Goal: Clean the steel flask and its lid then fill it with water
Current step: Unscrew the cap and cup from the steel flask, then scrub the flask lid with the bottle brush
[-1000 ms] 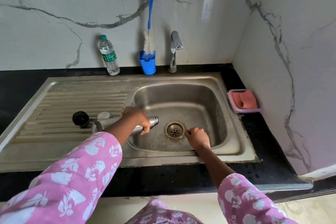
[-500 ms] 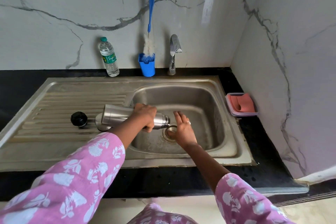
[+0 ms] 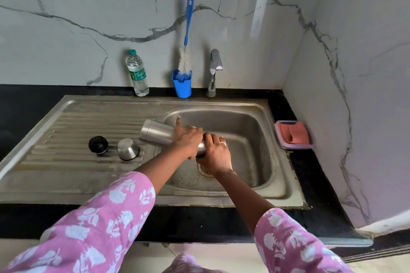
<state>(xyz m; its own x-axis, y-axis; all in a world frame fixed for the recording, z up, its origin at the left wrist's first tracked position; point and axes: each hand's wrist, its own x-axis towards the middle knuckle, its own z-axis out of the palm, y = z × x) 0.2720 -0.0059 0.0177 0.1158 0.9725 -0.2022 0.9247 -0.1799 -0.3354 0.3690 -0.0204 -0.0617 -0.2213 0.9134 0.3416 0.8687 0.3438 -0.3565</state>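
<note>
Your flask (image 3: 155, 132) lies near level, base leftward; left hand (image 3: 187, 139) grips its middle, right hand (image 3: 216, 153) wraps its mouth end.

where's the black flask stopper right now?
Head view, left of centre: the black stopper sits on the ribbed drainboard, just left of the steel cap and lower left of the steel flask.

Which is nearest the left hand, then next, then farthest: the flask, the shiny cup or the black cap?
1. Flask, gripped by the left hand itself.
2. Shiny cup, on the drainboard just left of the hand.
3. Black cap, farther left on the drainboard.
</note>
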